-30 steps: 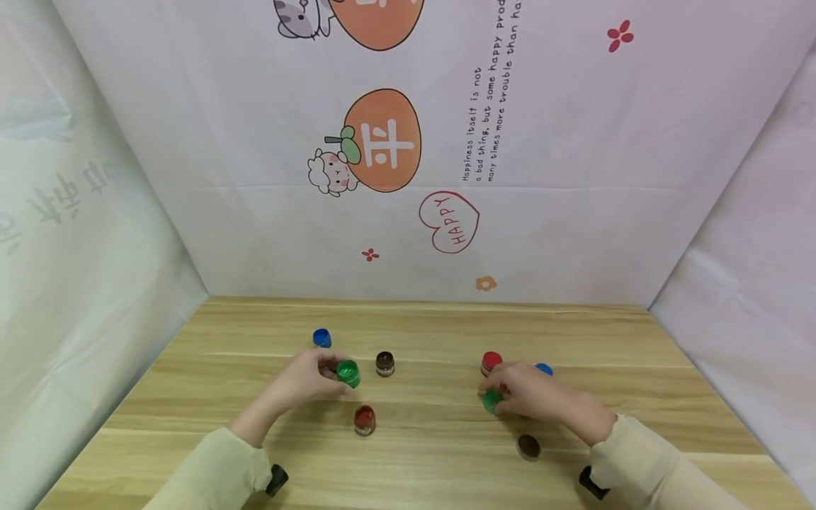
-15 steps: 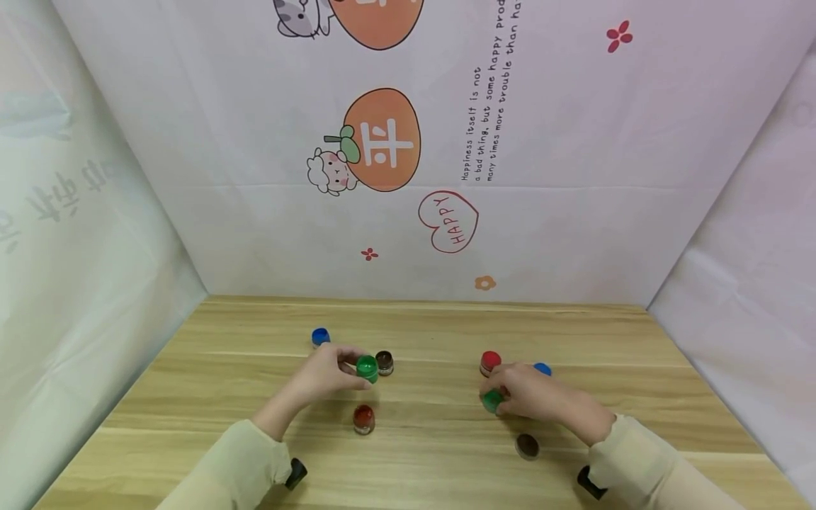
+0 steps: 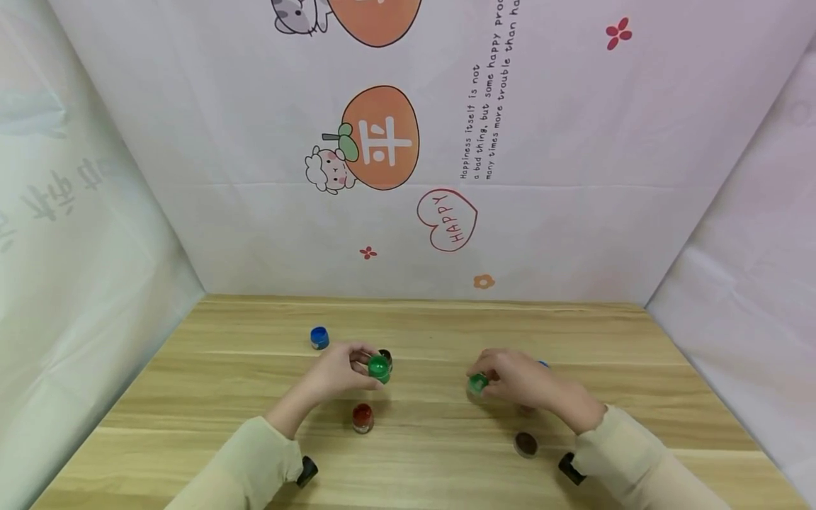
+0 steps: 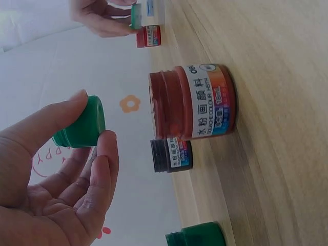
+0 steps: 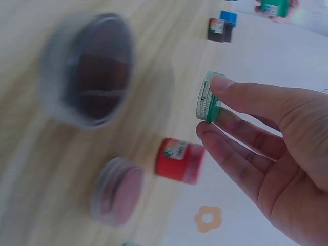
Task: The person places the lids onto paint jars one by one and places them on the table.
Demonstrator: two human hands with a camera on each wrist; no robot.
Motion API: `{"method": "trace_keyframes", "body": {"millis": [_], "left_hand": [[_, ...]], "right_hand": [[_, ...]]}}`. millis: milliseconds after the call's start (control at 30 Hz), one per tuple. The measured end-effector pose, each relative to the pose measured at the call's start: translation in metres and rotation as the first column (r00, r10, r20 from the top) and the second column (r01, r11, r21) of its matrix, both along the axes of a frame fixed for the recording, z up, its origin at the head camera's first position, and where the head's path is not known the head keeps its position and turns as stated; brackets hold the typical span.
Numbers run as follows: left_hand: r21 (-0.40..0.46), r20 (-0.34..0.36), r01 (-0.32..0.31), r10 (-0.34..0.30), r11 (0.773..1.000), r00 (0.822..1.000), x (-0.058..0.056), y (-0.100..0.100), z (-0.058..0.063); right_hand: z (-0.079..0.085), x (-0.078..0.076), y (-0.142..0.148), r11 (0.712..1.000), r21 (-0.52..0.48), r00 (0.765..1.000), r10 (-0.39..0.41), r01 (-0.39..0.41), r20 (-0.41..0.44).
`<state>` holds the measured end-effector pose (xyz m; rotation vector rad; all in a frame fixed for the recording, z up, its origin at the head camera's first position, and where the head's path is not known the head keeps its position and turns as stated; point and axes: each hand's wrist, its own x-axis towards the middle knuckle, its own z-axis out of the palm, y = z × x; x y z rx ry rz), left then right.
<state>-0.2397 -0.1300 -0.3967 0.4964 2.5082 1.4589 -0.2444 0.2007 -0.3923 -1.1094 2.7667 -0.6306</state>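
"Hands first: state?"

"Well apart above the tabletop (image 3: pixel 433 460). Thumb and fingers of the left hand (image 3: pixel 344 368) pinch an uncapped green gouache jar (image 3: pixel 379 367); those of the right hand (image 3: pixel 519 379) pinch a green lid (image 3: pixel 478 384)."

"Obscured items?"

"Head view: the green jar partly covers a dark jar (image 3: pixel 385 355). Right hand and forearm conceal the red jar (image 5: pixel 178 160); the right wrist view shows it standing, label illegible."

"Blur?"

"Right wrist view: brown lid (image 5: pixel 102 69) and reddish lid (image 5: pixel 120 193), both soft-edged."

"Cut off?"

"One green container (image 4: pixel 199 234), at the left wrist view's lower edge. Contents undetermined. Brownish-red jar (image 3: pixel 363 418): unobstructed, near the left forearm."
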Motion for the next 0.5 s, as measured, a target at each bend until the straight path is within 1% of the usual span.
{"method": "trace_keyframes", "body": {"millis": [367, 500], "left_hand": [[0.021, 0.042, 0.010, -0.011, 1.000, 0.999, 0.002, 0.010, 0.000], [0.006, 0.037, 0.012, -0.012, 1.000, 0.999, 0.002, 0.014, -0.002]], "right_hand": [[0.024, 0.002, -0.028, 0.998, -0.042, 0.996, 0.054, -0.057, -0.070], [0.029, 0.003, -0.040, 0.997, -0.042, 0.995, 0.066, -0.069, -0.081]]}}
